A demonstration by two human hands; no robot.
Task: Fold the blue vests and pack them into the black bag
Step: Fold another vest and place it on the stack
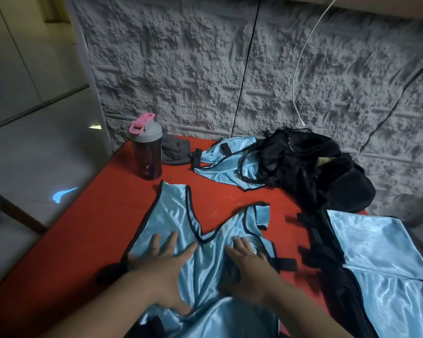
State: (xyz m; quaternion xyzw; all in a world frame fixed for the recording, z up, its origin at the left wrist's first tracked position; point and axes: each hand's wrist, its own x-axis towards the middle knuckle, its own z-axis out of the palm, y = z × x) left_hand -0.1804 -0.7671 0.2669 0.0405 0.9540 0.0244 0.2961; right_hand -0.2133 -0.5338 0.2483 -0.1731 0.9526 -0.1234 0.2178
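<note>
Both hands lay flat with fingers spread, the left hand (160,258) and right hand (248,263) pressing a blue vest (205,240) on the red counter (88,228). That slick cloth bunched between them and could probably slide or crease crooked. The black bag (310,164) sat well beyond the right hand.

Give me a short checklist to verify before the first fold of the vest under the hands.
1. Both hands flat on the vest: ok; left hand and right hand press it with straight fingers.
2. Vest smooth: not ok; creases run between the hands, and the right strap is curled.
3. Room to fold: ok; bare red table on the left.
4. Bag open: cannot tell.
5. Other vests out of the way: ok; one lies beside the bag, folded ones at the right.
6. Bottle clear of the vest: ok.
</note>
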